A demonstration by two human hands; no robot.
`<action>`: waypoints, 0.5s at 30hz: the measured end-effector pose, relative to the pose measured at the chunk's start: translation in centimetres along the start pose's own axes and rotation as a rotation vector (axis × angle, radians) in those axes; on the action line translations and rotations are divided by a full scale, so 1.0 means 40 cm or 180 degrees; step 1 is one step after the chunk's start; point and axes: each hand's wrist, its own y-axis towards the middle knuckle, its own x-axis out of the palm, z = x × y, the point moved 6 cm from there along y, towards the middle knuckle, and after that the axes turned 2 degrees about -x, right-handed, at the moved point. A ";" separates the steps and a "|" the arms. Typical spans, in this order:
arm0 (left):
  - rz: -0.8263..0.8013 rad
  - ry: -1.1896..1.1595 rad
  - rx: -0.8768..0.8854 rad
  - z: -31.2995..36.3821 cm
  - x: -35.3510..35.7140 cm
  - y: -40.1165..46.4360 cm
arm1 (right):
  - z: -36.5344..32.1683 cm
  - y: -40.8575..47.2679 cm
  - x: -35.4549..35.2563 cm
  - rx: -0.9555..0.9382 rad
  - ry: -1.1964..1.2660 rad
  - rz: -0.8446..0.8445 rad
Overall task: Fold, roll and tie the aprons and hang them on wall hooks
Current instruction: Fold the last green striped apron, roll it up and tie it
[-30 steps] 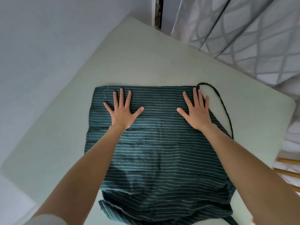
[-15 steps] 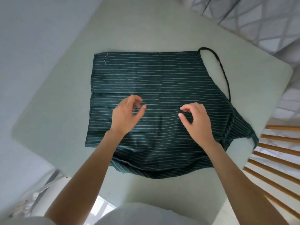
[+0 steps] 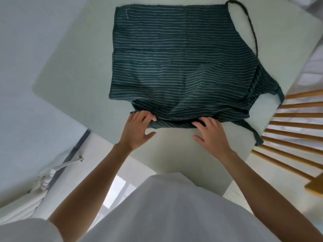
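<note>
A dark green apron (image 3: 174,58) with thin white stripes lies folded on the pale table (image 3: 78,58). Its neck loop (image 3: 251,27) curves out at the far right, and a waist tie (image 3: 253,133) trails off the near right corner. My left hand (image 3: 138,130) has its bent fingers on the apron's near hem, thumb spread apart over the table. My right hand (image 3: 209,131) touches the same hem further right with its fingertips, thumb also off the cloth. The hem is bunched and slightly raised between the two hands.
A wooden slatted chair (image 3: 288,137) stands close against the table's right side. A white metal frame (image 3: 43,180) sits low at the left by the wall. My white shirt fills the bottom of the view.
Both hands have drawn back from the far part of the apron to its near hem. The view has tilted down, and the cloth near the hem is more rumpled.
</note>
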 end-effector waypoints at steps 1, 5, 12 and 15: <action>0.0021 0.0032 -0.0166 -0.011 0.002 -0.005 | -0.002 0.002 0.001 0.0065 0.0004 0.0057; 0.0323 0.0096 -0.0531 -0.031 -0.010 -0.015 | -0.007 -0.002 -0.032 0.0127 0.0229 0.0646; 0.0602 -0.0759 -0.0543 -0.007 -0.113 -0.029 | 0.006 0.004 -0.162 0.0567 0.0579 0.0991; 0.0455 -0.0773 -0.0541 0.002 -0.117 -0.037 | -0.017 0.013 -0.190 0.0403 0.0300 0.1083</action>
